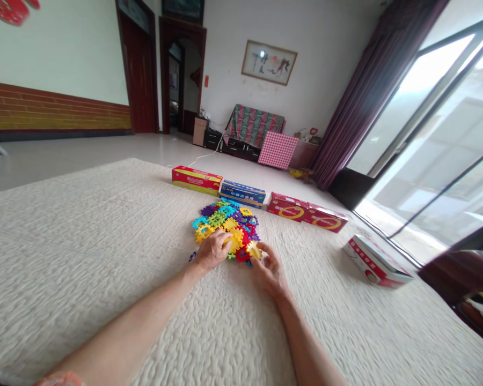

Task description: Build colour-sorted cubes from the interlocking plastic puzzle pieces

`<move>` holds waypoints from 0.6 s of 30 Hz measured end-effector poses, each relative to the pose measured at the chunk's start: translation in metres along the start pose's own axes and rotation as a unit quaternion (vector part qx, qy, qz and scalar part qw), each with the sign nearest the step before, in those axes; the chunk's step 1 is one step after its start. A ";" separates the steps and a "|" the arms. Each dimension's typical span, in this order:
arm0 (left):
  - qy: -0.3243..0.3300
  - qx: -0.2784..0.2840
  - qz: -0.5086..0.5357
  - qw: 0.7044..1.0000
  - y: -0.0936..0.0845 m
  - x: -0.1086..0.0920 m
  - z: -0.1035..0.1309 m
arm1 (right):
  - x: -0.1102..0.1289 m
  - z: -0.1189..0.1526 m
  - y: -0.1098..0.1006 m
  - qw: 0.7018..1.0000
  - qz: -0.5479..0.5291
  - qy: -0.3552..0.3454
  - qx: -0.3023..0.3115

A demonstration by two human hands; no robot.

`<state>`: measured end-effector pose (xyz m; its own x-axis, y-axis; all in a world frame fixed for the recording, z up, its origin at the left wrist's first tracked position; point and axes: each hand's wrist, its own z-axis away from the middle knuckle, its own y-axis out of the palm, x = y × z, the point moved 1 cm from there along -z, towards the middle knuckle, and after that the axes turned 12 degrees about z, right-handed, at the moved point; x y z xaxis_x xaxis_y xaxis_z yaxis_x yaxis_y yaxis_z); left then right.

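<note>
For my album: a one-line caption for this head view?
Both hands, left hand and right hand, work a pile of colourful interlocking tiles on a quilted mat.

Both hands (241,257) on puzzle pieces (227,228)

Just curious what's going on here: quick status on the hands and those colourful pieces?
Left hand on the plastic tile pile. Right hand pinching a yellow tile. Boxes behind the pile.

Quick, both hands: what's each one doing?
Left hand: curled on the pile of plastic tiles, grip unclear.
Right hand: fingers pinching a yellow tile.
</note>
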<state>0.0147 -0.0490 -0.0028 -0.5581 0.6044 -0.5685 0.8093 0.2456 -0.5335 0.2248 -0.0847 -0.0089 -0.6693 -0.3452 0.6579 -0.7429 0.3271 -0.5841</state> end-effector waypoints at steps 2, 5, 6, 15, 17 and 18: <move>0.008 -0.004 0.005 1.000 0.001 0.001 0.000 | -0.012 -0.008 -0.005 0.999 0.015 0.005 -0.043; 0.020 -0.012 0.010 1.000 0.002 0.002 0.000 | -0.038 -0.033 -0.026 0.991 0.090 -0.005 -0.102; 0.024 -0.015 0.012 1.000 0.002 0.003 0.000 | -0.048 -0.042 -0.036 0.986 0.113 -0.004 -0.119; 0.031 -0.045 0.020 0.998 0.001 0.004 -0.001 | -0.054 -0.036 -0.049 0.982 0.117 -0.080 -0.126; 0.027 -0.052 0.021 0.998 -0.002 0.003 -0.002 | -0.030 -0.022 -0.038 0.983 0.104 -0.123 -0.087; 0.023 -0.055 0.021 0.998 -0.003 0.002 -0.002 | -0.018 -0.016 -0.033 0.982 0.098 -0.147 -0.067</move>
<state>0.0118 -0.0469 -0.0005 -0.5162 0.6492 -0.5586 0.8487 0.3000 -0.4356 0.2613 -0.0749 0.0060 -0.7888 -0.4970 0.3616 -0.6040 0.5180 -0.6057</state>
